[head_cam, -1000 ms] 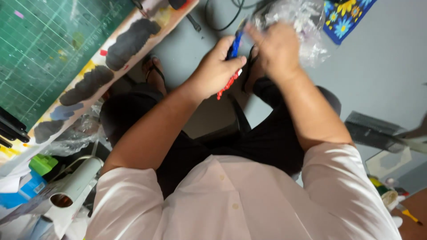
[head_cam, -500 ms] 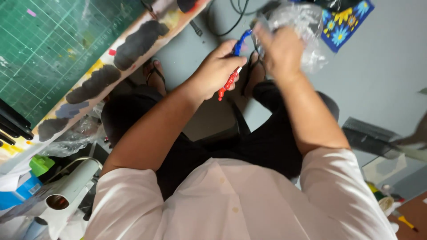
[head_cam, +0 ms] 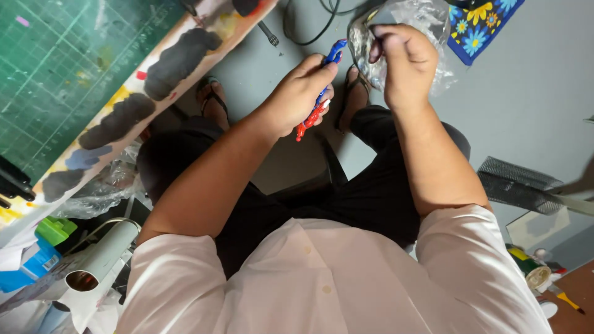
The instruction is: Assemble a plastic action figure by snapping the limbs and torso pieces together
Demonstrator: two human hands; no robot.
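Note:
My left hand (head_cam: 301, 93) grips a small blue and red plastic toy figure (head_cam: 322, 93), its blue end poking up past my fingers and its red end hanging below. My right hand (head_cam: 401, 62) is closed on a crumpled clear plastic bag (head_cam: 427, 18) just to the right of the toy. Both hands are held out above my lap, over black trousers and sandalled feet on a grey floor.
A green cutting mat (head_cam: 55, 68) and a long painted board (head_cam: 142, 99) with dark blotches lie at the left. A black cable (head_cam: 297, 31) and a blue flowered cloth (head_cam: 482, 28) are at the top. A dark mesh piece (head_cam: 513, 182) sits right; tubes and containers (head_cam: 93, 266) crowd the lower left.
My right hand has drawn away from the toy to the right, taking the clear plastic bag with it. My left hand still holds the toy in about the same spot.

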